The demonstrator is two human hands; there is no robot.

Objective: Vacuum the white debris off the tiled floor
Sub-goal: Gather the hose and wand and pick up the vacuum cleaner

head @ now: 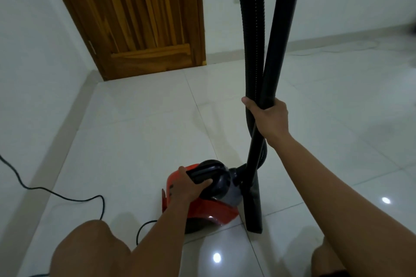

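Where the glossy white tiled floor (135, 119) meets plain white walls (33, 40), a brown slatted wooden door (139, 18) stands at the far left. Ceiling lights reflect off the near tiles. A thin black power cord (67, 198) trails across the left floor. The red canister vacuum cleaner (209, 211) sits near centre. The left hand (186, 186) curls around its black carry handle (204, 172). The right hand (269, 117) clamps the black ribbed hose (251, 18) and smooth black rigid tube (281, 29) together, tube end resting on the floor just right of the vacuum.

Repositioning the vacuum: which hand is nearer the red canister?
Left. The left hand grips the black handle on the red canister; the right hand holds the wand and hose together, above it.
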